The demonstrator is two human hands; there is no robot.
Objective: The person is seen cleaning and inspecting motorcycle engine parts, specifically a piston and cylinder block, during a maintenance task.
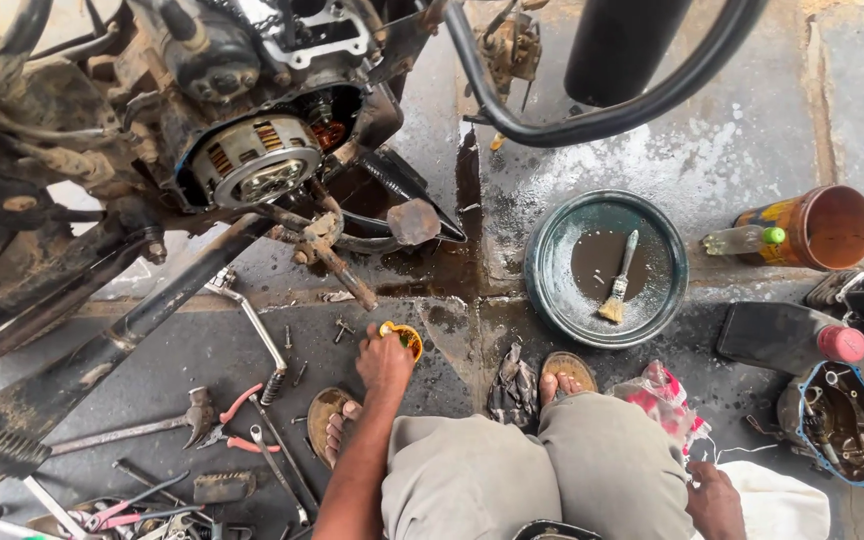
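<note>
Knees bent, the person squats over an oily stone floor (742, 150). Left hand (384, 357) pinches a small yellow cup (405, 338) below the open engine (252, 150); right hand (714, 497) seems loosely curled by white cloth (777, 505). Tipping the cup could spill onto scattered tools (242, 425).

I see a floor (752, 150) of large grey stone slabs with sandy joints, under even daylight. A dark wet stain (462, 250) runs down the middle joint, and pale streaks mark the slab towards the top right corner. The slabs at the lower left are darker and oil-soiled. No wall, window or furniture comes into my view.
</note>
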